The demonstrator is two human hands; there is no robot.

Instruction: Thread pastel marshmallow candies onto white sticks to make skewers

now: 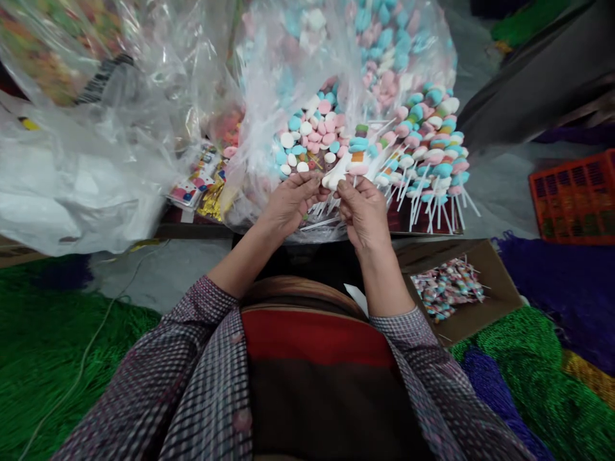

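My right hand [364,208] is closed in a pinch at the lower end of a marshmallow skewer [357,148], which points away from me with pink, orange, blue and green pieces stacked on it. Close by on its left, my left hand [294,203] has its thumb and fingertips pressed together. A blurred whitish piece [335,175] lies between the fingertips of both hands; whether it is candy or wrapper I cannot tell. Just beyond the hands, loose pink, blue and white marshmallows [317,131] fill an opened clear plastic bag [254,150].
Finished-looking marshmallow skewers [435,150] with white sticks are piled on the table's right. Printed packets [195,179] and gold ties [213,200] lie left, beside a large plastic bag [72,186]. Below right stands a cardboard box [497,298] of wrapped sweets; an orange crate [574,198] is farther right.
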